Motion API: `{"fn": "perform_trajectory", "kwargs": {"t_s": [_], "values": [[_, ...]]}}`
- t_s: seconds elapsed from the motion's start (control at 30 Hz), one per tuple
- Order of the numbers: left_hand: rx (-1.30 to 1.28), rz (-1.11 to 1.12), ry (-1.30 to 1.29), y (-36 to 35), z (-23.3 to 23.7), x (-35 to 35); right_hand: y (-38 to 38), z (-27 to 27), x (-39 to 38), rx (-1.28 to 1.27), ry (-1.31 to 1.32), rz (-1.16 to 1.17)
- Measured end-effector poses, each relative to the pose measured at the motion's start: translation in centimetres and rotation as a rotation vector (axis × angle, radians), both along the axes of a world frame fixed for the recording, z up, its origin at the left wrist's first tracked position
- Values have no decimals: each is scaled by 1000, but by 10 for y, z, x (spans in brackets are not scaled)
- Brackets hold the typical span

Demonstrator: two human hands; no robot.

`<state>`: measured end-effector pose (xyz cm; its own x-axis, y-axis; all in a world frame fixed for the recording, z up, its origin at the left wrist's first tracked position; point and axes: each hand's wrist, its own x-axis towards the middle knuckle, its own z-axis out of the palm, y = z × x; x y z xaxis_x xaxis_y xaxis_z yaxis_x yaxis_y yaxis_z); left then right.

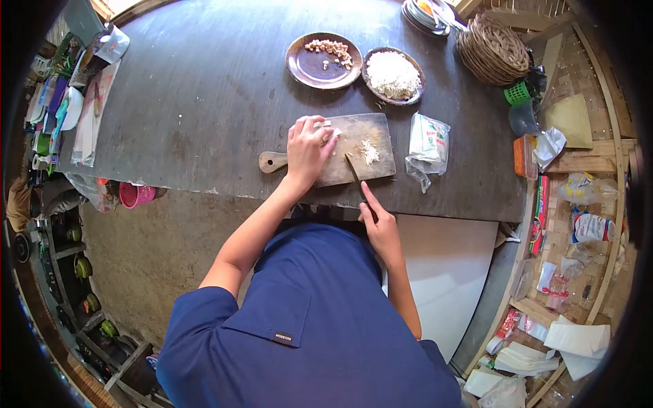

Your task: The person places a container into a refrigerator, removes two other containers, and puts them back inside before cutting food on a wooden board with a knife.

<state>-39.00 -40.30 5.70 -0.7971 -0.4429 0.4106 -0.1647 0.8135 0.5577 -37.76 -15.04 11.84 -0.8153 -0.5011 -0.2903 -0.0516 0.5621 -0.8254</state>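
A wooden cutting board (pixel 371 129) with a holed handle lies at the near side of the dark table. My left hand (pixel 308 146) rests over its left part, fingers curled on a pale white block (pixel 335 131) that is partly hidden by them. My right hand (pixel 383 234) grips a knife (pixel 355 175), its dark blade slanting up and left over the board, tip just right of my left hand. Thin white strips (pixel 369 152) lie in a small heap on the board beside the blade.
Beyond the board stand a brown plate (pixel 309 72) with small brownish pieces and a bowl (pixel 420 88) heaped with white shreds. A plastic packet (pixel 428 144) lies to the right. Woven baskets (pixel 493 51) and stacked plates (pixel 422 26) occupy the far right corner.
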Motion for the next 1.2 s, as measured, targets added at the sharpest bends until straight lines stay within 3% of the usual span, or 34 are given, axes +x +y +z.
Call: {"fn": "perform_trajectory", "kwargs": {"t_s": [0.17, 0.3, 0.63, 0.73, 0.87, 1.2], "values": [[-72, -41, 65, -5, 2, -3, -8, -20, -9, -69, -79, -87], [-110, -111, 152, -3, 8, -1, -6, -6, -6, 2, 90, -158], [-48, -49, 189, 5, 16, 33, 1, -13, -9, -72, -244, -172], [-59, -83, 151, 9, 13, 40, 4, -27, -18, -61, -97, -241], [-71, -196, 95, 28, 6, 39, 13, -8, -17, -47, -124, -261], [-75, -345, 47, 69, -11, 28, 41, -40, -1, 77, 28, -228]]}}
